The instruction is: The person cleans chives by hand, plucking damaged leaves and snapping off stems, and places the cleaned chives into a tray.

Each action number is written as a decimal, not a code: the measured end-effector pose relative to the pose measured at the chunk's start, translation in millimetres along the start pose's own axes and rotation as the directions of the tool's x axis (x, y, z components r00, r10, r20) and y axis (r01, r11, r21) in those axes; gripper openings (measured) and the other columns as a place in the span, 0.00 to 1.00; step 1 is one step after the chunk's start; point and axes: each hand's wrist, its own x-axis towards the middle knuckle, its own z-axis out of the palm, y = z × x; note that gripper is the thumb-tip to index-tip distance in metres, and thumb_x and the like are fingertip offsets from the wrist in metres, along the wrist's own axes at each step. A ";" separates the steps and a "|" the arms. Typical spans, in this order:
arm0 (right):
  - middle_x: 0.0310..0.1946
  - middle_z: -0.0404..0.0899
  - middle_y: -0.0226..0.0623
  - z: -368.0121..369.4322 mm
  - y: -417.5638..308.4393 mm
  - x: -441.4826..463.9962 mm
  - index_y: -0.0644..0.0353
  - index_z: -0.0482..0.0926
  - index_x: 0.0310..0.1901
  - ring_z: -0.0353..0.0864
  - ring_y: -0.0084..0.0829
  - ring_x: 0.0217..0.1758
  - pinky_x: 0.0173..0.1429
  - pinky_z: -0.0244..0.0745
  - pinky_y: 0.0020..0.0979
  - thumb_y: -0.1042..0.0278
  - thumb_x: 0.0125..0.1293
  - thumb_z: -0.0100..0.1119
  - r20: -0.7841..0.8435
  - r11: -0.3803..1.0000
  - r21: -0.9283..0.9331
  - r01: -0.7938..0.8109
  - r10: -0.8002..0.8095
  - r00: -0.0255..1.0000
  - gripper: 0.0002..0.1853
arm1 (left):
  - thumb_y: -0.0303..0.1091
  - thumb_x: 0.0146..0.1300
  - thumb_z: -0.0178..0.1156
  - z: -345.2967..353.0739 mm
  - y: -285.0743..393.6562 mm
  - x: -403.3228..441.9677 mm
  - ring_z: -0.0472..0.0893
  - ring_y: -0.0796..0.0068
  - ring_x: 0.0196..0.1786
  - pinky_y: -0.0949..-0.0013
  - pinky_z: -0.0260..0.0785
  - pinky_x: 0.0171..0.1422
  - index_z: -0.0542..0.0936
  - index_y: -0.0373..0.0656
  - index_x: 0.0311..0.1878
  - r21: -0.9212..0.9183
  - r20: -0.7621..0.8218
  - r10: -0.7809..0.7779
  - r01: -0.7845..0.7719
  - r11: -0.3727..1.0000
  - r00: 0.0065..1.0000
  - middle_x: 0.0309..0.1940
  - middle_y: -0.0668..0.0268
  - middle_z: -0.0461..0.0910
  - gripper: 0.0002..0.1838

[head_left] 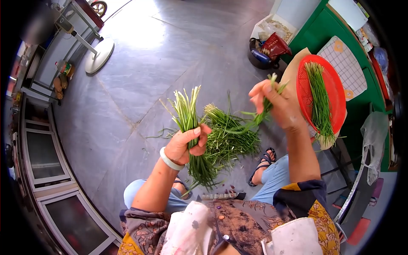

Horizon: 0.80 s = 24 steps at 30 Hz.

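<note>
My left hand (187,144), with a pale bracelet at the wrist, is closed round an upright bunch of green stalks (185,111) with whitish ends. To its right my right hand (278,104) is raised and pinches a few loose green stalks (267,106), some of them trailing toward the left. Beneath and between the hands a pile of green stalks (231,138) lies on the floor. More stalks (319,102) rest in a bundle in the red oval basket (338,85) at the right, their ends over its lower rim.
A black pot (258,59) with packets stands beyond my right hand. Green cabinets (308,32) and a hanging plastic bag (374,140) are at the right. A white fan base (100,56) stands upper left; glass-fronted cabinets (46,153) line the left.
</note>
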 end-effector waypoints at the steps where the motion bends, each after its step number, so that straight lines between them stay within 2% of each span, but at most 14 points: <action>1: 0.20 0.72 0.25 7.9 4.7 0.3 0.61 0.79 0.40 0.67 0.15 0.22 0.24 0.60 0.19 0.55 0.75 0.44 0.032 0.999 0.042 -0.029 0.028 0.999 0.18 | 0.41 0.66 0.56 -0.3 0.5 -0.8 0.61 0.84 0.16 0.77 0.52 0.22 0.77 0.39 0.48 -0.011 0.013 -0.005 0.005 1.000 1.000 0.23 0.69 0.71 0.15; 4: 0.19 0.71 0.25 31.6 15.2 -2.6 0.63 0.78 0.38 0.66 0.17 0.21 0.24 0.59 0.20 0.60 0.74 0.47 0.103 0.962 0.172 -0.212 0.197 0.975 0.15 | 0.39 0.65 0.57 0.5 1.4 -3.5 0.62 0.82 0.17 0.77 0.51 0.21 0.77 0.39 0.48 -0.022 0.039 -0.018 0.019 1.000 0.999 0.24 0.68 0.72 0.15; 5: 0.18 0.68 0.24 33.4 23.9 -3.2 0.61 0.78 0.35 0.63 0.15 0.18 0.22 0.56 0.21 0.62 0.72 0.50 0.132 0.891 0.315 -0.328 0.301 0.944 0.13 | 0.39 0.65 0.57 1.8 2.0 -4.2 0.62 0.82 0.17 0.77 0.51 0.21 0.78 0.39 0.48 -0.010 0.041 -0.022 0.022 1.000 0.999 0.23 0.68 0.72 0.15; 6: 0.16 0.65 0.21 39.0 29.5 -4.8 0.61 0.79 0.34 0.58 0.13 0.16 0.20 0.52 0.20 0.63 0.70 0.54 0.131 0.842 0.369 -0.392 0.371 0.919 0.11 | 0.38 0.64 0.56 2.3 2.6 -4.3 0.61 0.82 0.17 0.77 0.51 0.21 0.78 0.39 0.48 0.001 0.042 -0.024 0.024 1.000 0.999 0.23 0.68 0.72 0.14; 10: 0.16 0.64 0.17 74.9 34.3 -7.5 0.58 0.82 0.39 0.56 0.11 0.16 0.19 0.47 0.19 0.62 0.66 0.61 0.127 0.762 0.411 -0.501 0.496 0.859 0.09 | 0.38 0.64 0.56 3.5 -0.7 -3.1 0.62 0.81 0.17 0.77 0.51 0.21 0.78 0.39 0.48 0.035 0.044 -0.078 0.077 0.996 0.996 0.23 0.67 0.71 0.15; 12: 0.17 0.64 0.18 82.8 40.0 -7.3 0.58 0.82 0.38 0.56 0.11 0.16 0.20 0.46 0.19 0.64 0.65 0.61 0.136 0.738 0.450 -0.502 0.499 0.856 0.08 | 0.38 0.64 0.56 8.8 -5.1 -0.5 0.62 0.80 0.17 0.76 0.51 0.21 0.78 0.39 0.48 0.057 0.050 -0.108 0.105 0.993 0.993 0.23 0.66 0.71 0.15; 13: 0.17 0.65 0.18 85.3 42.8 -6.9 0.58 0.82 0.37 0.56 0.11 0.16 0.19 0.46 0.19 0.64 0.65 0.61 0.108 0.759 0.455 -0.466 0.473 0.875 0.07 | 0.41 0.65 0.56 7.3 -8.4 0.8 0.65 0.78 0.19 0.76 0.56 0.22 0.78 0.39 0.50 0.081 0.062 -0.116 0.110 0.991 0.991 0.25 0.65 0.73 0.17; 16: 0.16 0.65 0.19 86.8 43.0 -1.6 0.60 0.82 0.36 0.56 0.12 0.15 0.19 0.47 0.19 0.66 0.65 0.60 0.035 0.813 0.442 -0.378 0.405 0.913 0.07 | 0.44 0.66 0.54 12.0 -11.1 2.5 0.69 0.75 0.21 0.75 0.61 0.26 0.77 0.39 0.53 0.033 0.031 -0.099 0.098 0.995 0.995 0.28 0.64 0.75 0.20; 17: 0.16 0.65 0.20 82.5 38.5 -0.3 0.61 0.82 0.36 0.57 0.12 0.15 0.19 0.48 0.19 0.68 0.65 0.59 0.016 0.826 0.425 -0.369 0.401 0.916 0.07 | 0.45 0.67 0.52 3.8 -12.1 3.3 0.74 0.71 0.25 0.74 0.67 0.30 0.75 0.39 0.57 -0.008 0.052 -0.096 0.097 0.995 0.994 0.33 0.61 0.79 0.22; 20: 0.15 0.65 0.21 68.0 28.1 1.0 0.63 0.81 0.37 0.58 0.13 0.14 0.18 0.49 0.19 0.69 0.66 0.58 -0.024 0.853 0.409 -0.324 0.365 0.931 0.07 | 0.45 0.68 0.51 -3.6 -13.9 4.9 0.78 0.68 0.28 0.70 0.72 0.34 0.74 0.40 0.58 -0.125 0.009 -0.062 0.062 0.990 0.998 0.36 0.59 0.80 0.23; 21: 0.15 0.66 0.21 63.3 23.2 0.6 0.62 0.82 0.36 0.58 0.12 0.14 0.18 0.49 0.18 0.68 0.65 0.59 -0.032 0.863 0.408 -0.297 0.338 0.940 0.07 | 0.46 0.68 0.51 -8.3 -13.9 4.5 0.80 0.66 0.31 0.68 0.75 0.37 0.73 0.40 0.59 -0.148 0.052 -0.056 0.063 0.987 0.997 0.40 0.57 0.81 0.23; 24: 0.15 0.66 0.22 42.2 3.7 -1.7 0.65 0.82 0.37 0.58 0.13 0.14 0.17 0.48 0.19 0.69 0.66 0.58 -0.044 0.882 0.432 -0.187 0.228 0.973 0.08 | 0.45 0.68 0.51 -8.8 -13.4 5.0 0.80 0.65 0.32 0.67 0.75 0.37 0.73 0.39 0.59 -0.113 0.045 -0.053 0.058 0.992 0.998 0.42 0.57 0.81 0.23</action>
